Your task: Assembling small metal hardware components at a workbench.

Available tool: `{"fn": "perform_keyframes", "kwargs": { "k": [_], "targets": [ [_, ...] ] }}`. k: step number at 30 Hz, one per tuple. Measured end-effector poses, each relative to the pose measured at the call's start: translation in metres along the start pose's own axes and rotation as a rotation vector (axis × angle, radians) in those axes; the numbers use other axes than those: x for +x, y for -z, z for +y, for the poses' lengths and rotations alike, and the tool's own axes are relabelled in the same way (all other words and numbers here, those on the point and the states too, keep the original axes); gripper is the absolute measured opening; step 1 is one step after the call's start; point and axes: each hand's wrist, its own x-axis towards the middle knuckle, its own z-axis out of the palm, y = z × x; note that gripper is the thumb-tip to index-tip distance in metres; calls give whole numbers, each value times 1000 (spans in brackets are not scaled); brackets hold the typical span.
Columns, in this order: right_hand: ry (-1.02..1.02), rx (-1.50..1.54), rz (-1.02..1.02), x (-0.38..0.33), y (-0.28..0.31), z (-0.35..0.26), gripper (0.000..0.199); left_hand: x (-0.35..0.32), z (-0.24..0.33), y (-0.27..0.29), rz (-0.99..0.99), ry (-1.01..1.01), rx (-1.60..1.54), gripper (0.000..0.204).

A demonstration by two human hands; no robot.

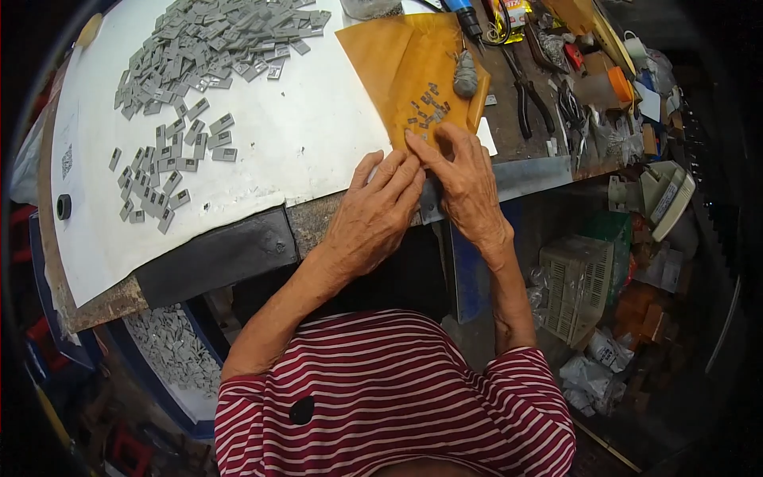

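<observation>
As the left hand point(377, 208) and right hand point(470, 180) sit close together, fingers curled nearly closed, what they hold cannot be told. Small-part handling seems in hand, next calling for a precise pinch; dark pieces point(427, 100) lie just beyond on the orange sheet point(397, 63).

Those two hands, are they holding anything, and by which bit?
Can't tell: the left hand and right hand sit together at the orange sheet, hiding anything between.

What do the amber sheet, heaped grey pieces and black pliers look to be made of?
Amber sheet: thin plastic or waxed paper, perhaps, creased with a soft sheen. Grey pieces: likely matte moulded plastic, judging by their uniform shape. Black pliers: probably steel; thicker, smooth handles suggest plastic sleeves.
</observation>
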Motion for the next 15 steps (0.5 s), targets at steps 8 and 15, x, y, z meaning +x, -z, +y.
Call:
{"fn": "perform_keyframes", "kwargs": {
  "k": [8,15],
  "targets": [
    [-28,87,67,4,-1,6,51,-1,0,0,-8,0,-12,40],
    [13,57,24,1,-2,1,49,-1,-1,-2,13,-4,-5,41]
  ]
}}
